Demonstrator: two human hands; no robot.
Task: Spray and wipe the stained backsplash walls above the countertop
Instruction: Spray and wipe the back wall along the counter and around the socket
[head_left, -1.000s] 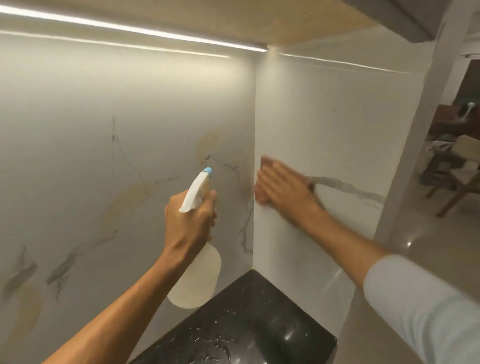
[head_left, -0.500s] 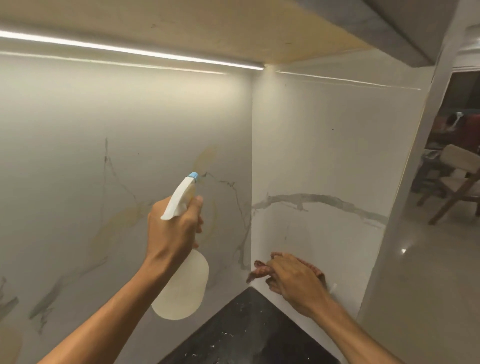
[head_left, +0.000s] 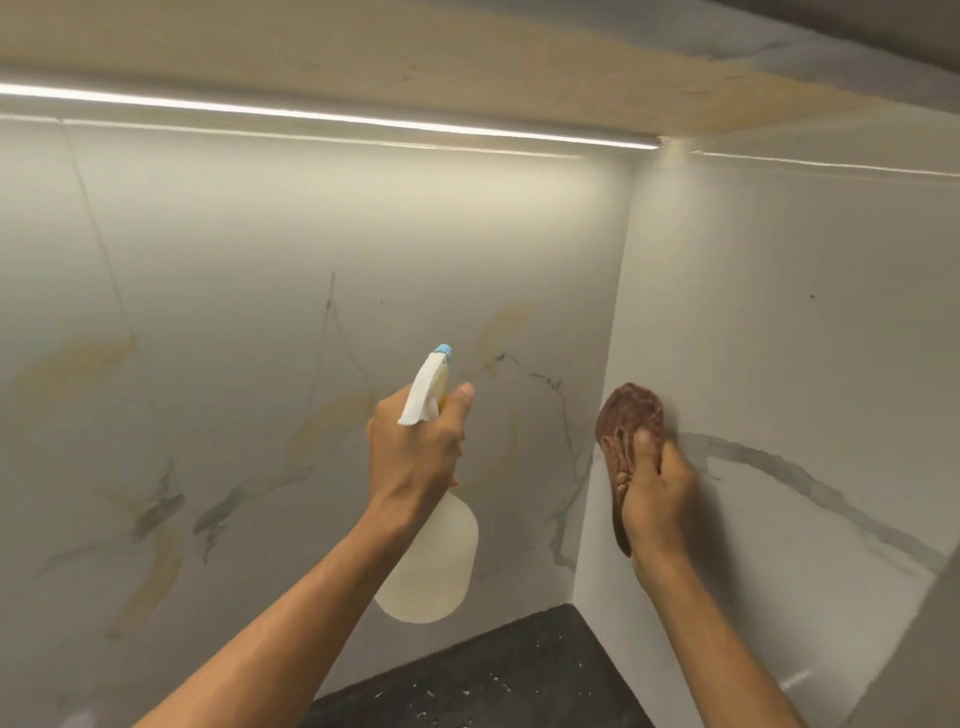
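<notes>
My left hand grips the neck of a white spray bottle with a blue nozzle tip, its nozzle aimed at the back backsplash wall. That wall carries yellowish stains and grey marble veins. My right hand presses a reddish-brown cloth flat against the right side wall, just right of the inner corner and at the start of a grey vein. The lower part of the cloth is hidden under my palm.
A black speckled countertop lies below in the corner. The underside of an upper cabinet with an LED strip hangs close overhead. The side wall ends at an edge at the far right.
My right hand has risen with the cloth from low near the countertop up the side wall. The left hand keeps hold of the bottle. The camera has turned to the left.
</notes>
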